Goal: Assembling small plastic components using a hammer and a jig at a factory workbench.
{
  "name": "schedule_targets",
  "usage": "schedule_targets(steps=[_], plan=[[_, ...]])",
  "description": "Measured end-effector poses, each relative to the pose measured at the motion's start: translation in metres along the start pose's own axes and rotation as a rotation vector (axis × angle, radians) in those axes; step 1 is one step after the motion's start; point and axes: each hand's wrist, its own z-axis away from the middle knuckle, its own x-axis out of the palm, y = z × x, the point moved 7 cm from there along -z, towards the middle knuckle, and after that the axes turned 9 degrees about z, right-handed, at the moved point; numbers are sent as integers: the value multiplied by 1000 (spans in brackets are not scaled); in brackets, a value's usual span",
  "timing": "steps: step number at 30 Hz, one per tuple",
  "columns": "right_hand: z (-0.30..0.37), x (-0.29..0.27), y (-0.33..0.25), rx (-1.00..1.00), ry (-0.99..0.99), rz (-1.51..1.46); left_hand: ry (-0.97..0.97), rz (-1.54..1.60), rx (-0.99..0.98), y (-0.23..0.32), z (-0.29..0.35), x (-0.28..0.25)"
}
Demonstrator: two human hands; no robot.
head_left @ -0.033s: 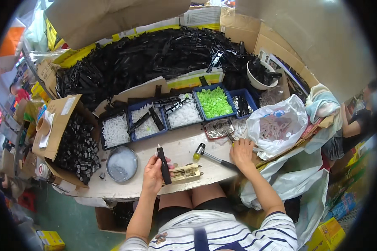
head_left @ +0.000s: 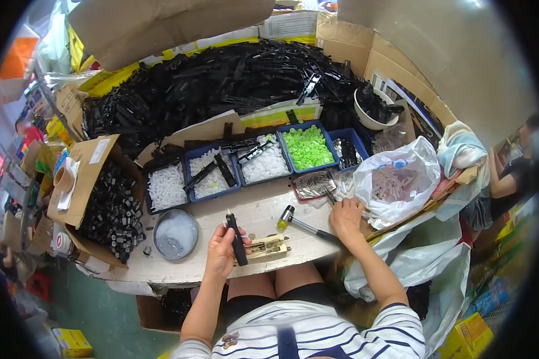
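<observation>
Left hand (head_left: pixel 223 250) grips a long black plastic strip (head_left: pixel 238 238), held upright just above a small wooden jig (head_left: pixel 268 248) at the table (head_left: pixel 179 270) edge. Right hand (head_left: pixel 346 218), fingers loosely curled and holding nothing, rests near a small hammer (head_left: pixel 302 224) beside a white plastic bag (head_left: pixel 395 179). Risk: with only one hand steadying it, the strip could tilt off the jig and slip; the hammer handle, lying near the edge, could be nudged off.
</observation>
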Motion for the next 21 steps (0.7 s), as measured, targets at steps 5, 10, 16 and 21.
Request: schedule_targets(steps=[5,10,16,21], plan=[[-11,-20,9,38,119,-306,61,-124,94,-2,11,-5],[-5,-72,-10,18,-213,-815,-97,-236,-23,-27,18,12],[29,-115,-83,-299,-384,-1186,-71,-517,150,-34,41,18],[50,-135,-112,-489,-388,-1095,-18,-672,249,-19,67,18]])
